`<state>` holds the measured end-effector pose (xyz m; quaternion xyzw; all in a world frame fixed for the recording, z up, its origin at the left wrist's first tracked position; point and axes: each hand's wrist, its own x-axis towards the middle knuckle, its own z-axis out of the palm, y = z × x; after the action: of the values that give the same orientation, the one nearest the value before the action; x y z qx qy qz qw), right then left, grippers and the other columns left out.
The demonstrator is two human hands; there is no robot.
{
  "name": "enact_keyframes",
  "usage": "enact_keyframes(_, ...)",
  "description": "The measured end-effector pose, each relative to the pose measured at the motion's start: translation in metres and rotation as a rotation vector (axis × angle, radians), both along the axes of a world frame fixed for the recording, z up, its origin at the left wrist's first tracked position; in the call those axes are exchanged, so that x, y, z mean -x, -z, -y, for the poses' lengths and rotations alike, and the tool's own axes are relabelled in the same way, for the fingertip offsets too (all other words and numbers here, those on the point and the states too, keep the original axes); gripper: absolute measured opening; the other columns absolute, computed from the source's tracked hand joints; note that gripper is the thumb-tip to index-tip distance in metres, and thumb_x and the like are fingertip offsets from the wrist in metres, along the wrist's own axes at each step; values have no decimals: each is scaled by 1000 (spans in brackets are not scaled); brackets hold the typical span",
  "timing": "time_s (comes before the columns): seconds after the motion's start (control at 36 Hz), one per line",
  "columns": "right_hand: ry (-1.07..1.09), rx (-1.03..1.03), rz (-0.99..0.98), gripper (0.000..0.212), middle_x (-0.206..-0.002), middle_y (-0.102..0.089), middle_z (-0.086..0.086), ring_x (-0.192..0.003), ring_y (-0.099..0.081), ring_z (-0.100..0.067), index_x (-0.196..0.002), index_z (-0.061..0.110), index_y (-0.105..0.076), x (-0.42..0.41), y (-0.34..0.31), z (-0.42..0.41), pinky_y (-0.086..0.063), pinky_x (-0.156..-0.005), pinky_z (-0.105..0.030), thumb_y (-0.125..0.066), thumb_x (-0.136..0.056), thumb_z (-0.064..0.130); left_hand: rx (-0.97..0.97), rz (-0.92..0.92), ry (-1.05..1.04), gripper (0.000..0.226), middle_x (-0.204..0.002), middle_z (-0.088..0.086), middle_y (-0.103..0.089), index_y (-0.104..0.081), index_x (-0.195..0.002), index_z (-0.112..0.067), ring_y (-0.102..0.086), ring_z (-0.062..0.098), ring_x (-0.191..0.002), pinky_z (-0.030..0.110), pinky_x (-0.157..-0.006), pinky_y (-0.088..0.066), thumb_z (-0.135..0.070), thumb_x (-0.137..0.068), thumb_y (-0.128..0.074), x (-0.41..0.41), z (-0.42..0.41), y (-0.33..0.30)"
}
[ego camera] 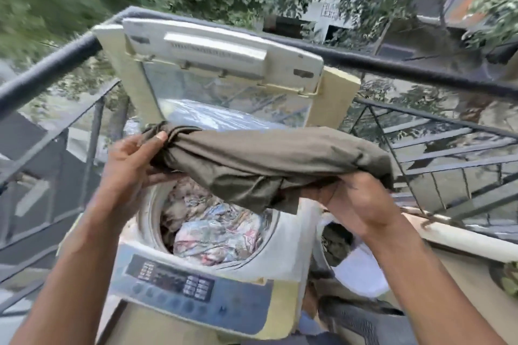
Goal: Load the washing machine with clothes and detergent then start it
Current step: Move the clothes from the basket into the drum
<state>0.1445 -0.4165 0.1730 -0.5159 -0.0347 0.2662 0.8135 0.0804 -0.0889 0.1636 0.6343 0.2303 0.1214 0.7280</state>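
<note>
Both bare forearms are reaching forward and up; the left hand is pinching with its thumb on top and fingers curled beneath, while the right hand is gripping knuckles-up, fingers folded under, wrist bent

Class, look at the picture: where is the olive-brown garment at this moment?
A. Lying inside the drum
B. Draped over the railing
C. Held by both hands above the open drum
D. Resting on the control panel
C: the left hand and right hand hold the olive-brown garment above the drum, which holds patterned clothes.
</note>
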Motion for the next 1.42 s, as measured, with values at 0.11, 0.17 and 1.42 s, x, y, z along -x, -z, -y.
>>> enact_keyframes(0.11, -75, 35, -13, 42, -128, -69, -22, -118, -67, -41, -127, 4, -70, 1, 5, -50, -54, -100, -62, -61, -90, 22, -108, 73, -118, 13, -79, -6, -78, -73, -105, -12, -74, 11, -70, 40, -62, -67, -14, -104, -60, 15, -35, -2)
enact_keyframes(0.17, -129, 79, -40, 32, -119, -72, -21, -110, -68, -39, -115, 11, -77, 1, 15, -71, -53, -100, -62, -54, -93, 18, -158, 57, -146, 17, -80, -6, -78, -71, -117, -9, -74, 11, -70, 36, -60, -66, -12, -104, -61, 19, -46, 4)
enact_keyframes(1.42, 121, 932, 78, 18, -87, -76, 13, -85, -74, -11, -97, 37, -73, 18, 176, 75, -61, -85, -44, -61, -99, 24, -1170, -333, 1002, 16, -91, -10, -74, -64, -97, -33, -69, 16, -81, 35, -73, -57, -46, -100, -55, -75, 171, 117)
